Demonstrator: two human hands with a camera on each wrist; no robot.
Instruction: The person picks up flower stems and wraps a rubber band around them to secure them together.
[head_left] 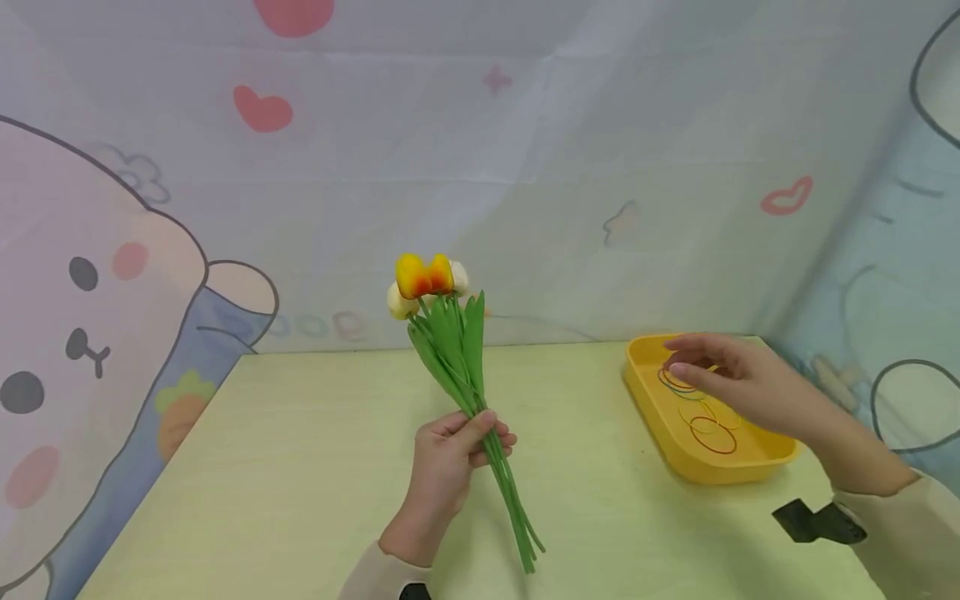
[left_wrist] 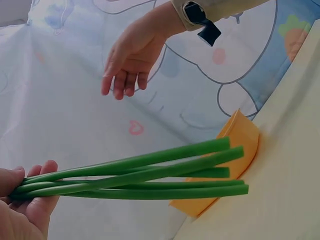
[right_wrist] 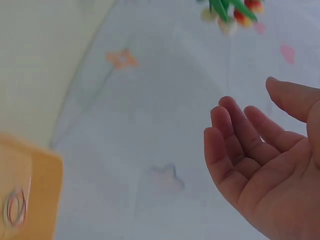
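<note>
A bunch of artificial tulips (head_left: 457,342), with yellow-orange and white heads and green leaves, is held up over the table in the head view. My left hand (head_left: 452,458) grips its stems around the middle, thumb across the front. In the left wrist view the cut ends of the green stems (left_wrist: 165,172) stick out past the fingers. My right hand (head_left: 738,379) hovers over the yellow tray (head_left: 712,473), its fingers loosely bent and nothing between them. Several thin rubber bands (head_left: 712,435), red, yellow and other colours, lie in the tray.
A pale yellow-green table (head_left: 300,467) spans the front. Behind it hangs a printed cloth (head_left: 450,125) with hearts and a cartoon animal, and another patterned cloth borders the right side. The tray stands at the table's back right.
</note>
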